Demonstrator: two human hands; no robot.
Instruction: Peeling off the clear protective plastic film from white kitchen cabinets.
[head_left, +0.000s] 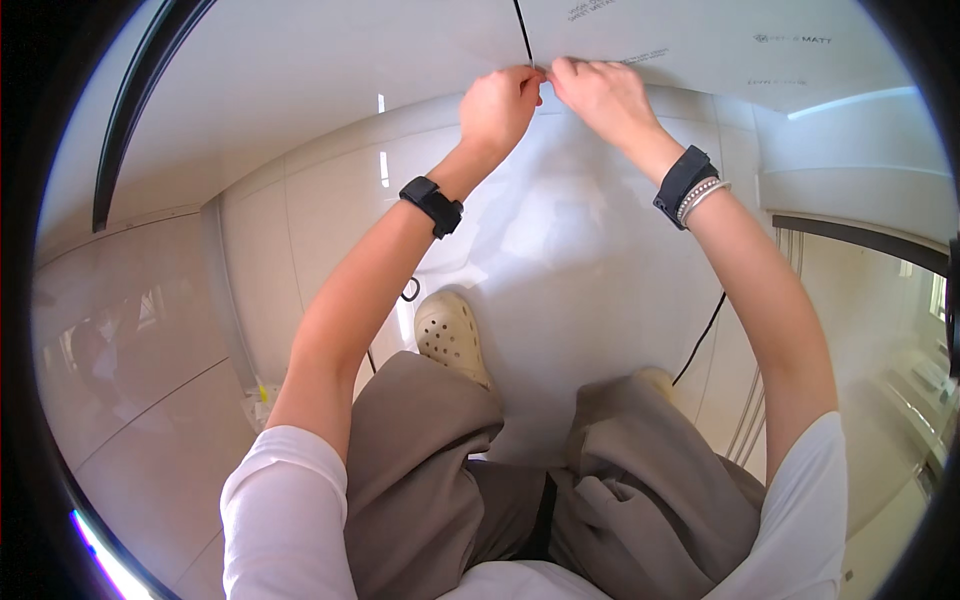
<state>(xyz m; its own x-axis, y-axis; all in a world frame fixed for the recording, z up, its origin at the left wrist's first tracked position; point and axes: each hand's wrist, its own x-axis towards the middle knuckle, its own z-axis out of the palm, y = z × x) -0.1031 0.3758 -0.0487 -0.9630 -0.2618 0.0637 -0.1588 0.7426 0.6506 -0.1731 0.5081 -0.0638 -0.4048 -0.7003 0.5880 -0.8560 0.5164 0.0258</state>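
Observation:
Both of my hands meet at the lower edge of a white panel front, at the foot of a thin black line (524, 34) between two panels. My left hand (496, 105) is curled, with thumb and forefinger pinched together at the lower corner of the left panel (337, 52). The fingertips of my right hand (604, 97) are bunched at the corner of the right panel (705, 60), which bears printed writing on its surface. Both sets of fingertips nearly touch. Whatever lies between them is too small and hidden to tell.
A long black handle or trim strip (124, 127) curves down the far left panel. Glossy pale floor (592, 300) spreads under my feet, one in a cream perforated clog (448, 334). A black cord (700, 341) lies at right, near a dark-edged glossy panel (862, 234).

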